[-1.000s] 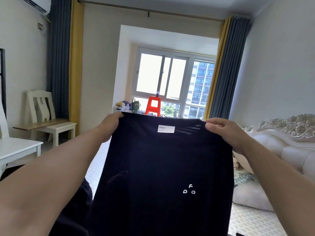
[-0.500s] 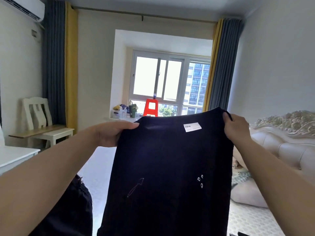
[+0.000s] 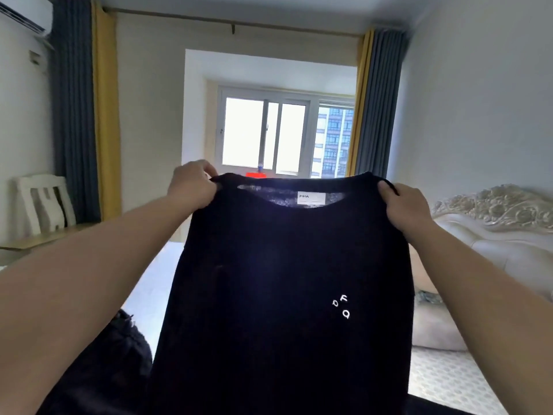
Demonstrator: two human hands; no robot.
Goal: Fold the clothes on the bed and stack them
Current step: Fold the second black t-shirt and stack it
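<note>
Left hand (image 3: 193, 187) and right hand (image 3: 402, 205) pinch the shirt (image 3: 287, 280) by its shoulders; looks soft, floppy, light, so that's probably the spot.

Single head view, faces forward toward window (image 3: 269, 136), shirt (image 3: 287, 280) close.

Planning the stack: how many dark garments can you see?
2: a black T-shirt with white label held up by both hands, and a dark crumpled garment lower left. Others may be hidden behind.
</note>
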